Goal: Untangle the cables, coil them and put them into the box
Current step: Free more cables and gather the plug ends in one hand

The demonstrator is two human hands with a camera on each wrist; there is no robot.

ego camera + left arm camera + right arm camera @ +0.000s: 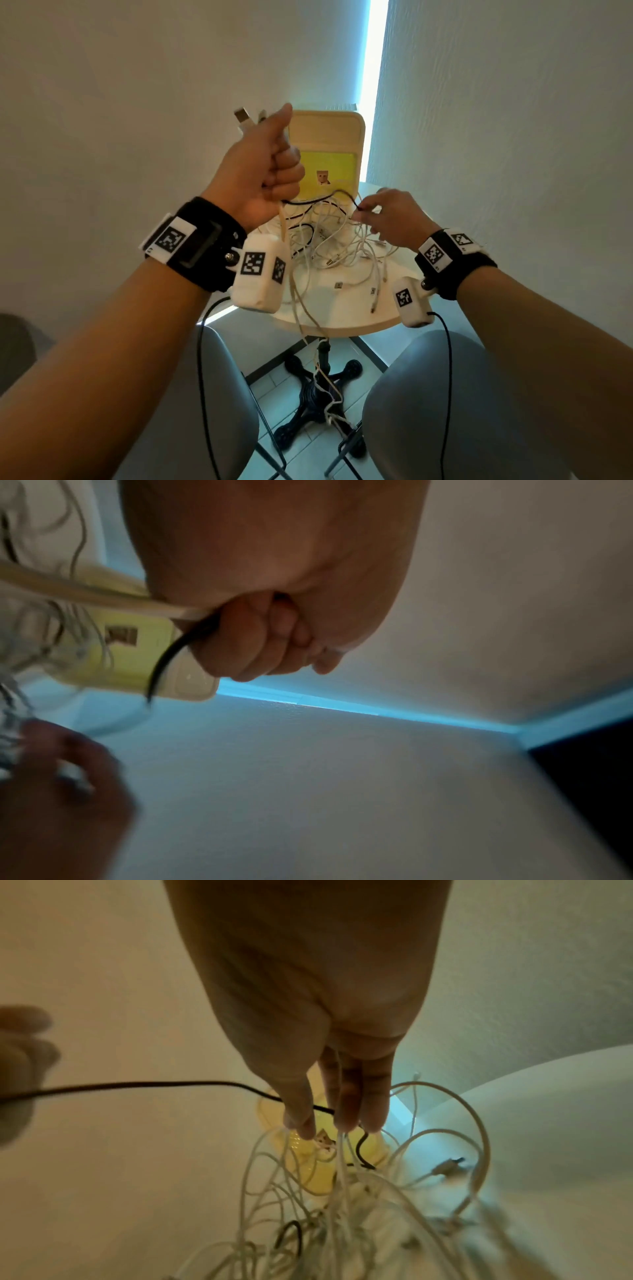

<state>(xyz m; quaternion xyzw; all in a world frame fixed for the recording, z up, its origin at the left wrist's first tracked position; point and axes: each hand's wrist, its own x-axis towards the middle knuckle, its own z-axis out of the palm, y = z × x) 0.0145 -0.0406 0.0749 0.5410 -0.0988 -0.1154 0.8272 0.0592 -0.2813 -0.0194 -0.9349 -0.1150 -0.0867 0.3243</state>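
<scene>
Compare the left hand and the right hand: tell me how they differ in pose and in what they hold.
The left hand is raised in a closed fist, thumb up; the right hand sits lower, over the cable tangle, fingers extended.
The left hand grips cable ends, a USB plug sticking out above it; the right hand pinches the black cable at its fingertips.
Both hold that same black cable.
</scene>
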